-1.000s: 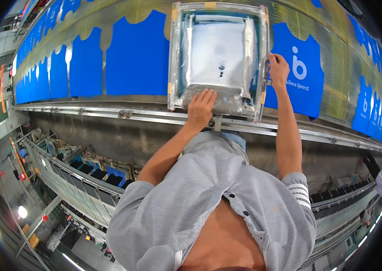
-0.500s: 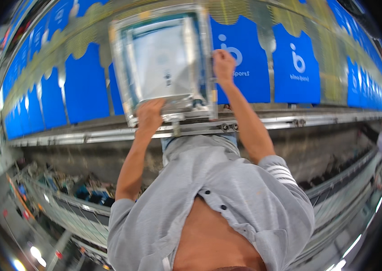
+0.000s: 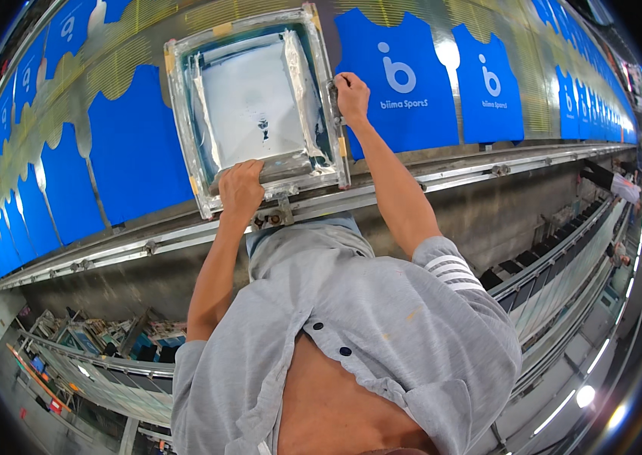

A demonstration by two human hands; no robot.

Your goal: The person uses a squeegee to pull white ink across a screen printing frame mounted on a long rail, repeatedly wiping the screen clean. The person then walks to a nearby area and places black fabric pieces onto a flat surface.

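A screen-printing frame (image 3: 180,129) with a pale mesh and white ink along its inner sides lies over the row of blue vest-shaped fabric pieces. At its near end a grey squeegee (image 3: 288,164) stretches across the mesh. My left hand (image 3: 240,189) is closed over the squeegee's left end; its fingertips are partly hidden. On the frame's right side, my right hand (image 3: 353,98) grips the rim in a fist. Just right of that hand lies a blue fabric piece (image 3: 427,125) with a white print. A plain blue piece (image 3: 137,144) shows left of the frame.
A metal rail (image 3: 389,189) with small fittings runs along the table's near edge, close to my waist. More printed pieces (image 3: 495,114) continue to the right, and unprinted ones (image 3: 67,189) to the left. Behind me stands another long table (image 3: 124,383).
The frame has shifted left along the fabric row, both hands moving with it. The white print beside my right hand is now uncovered. My view has tilted, and the blur on the frame has gone.
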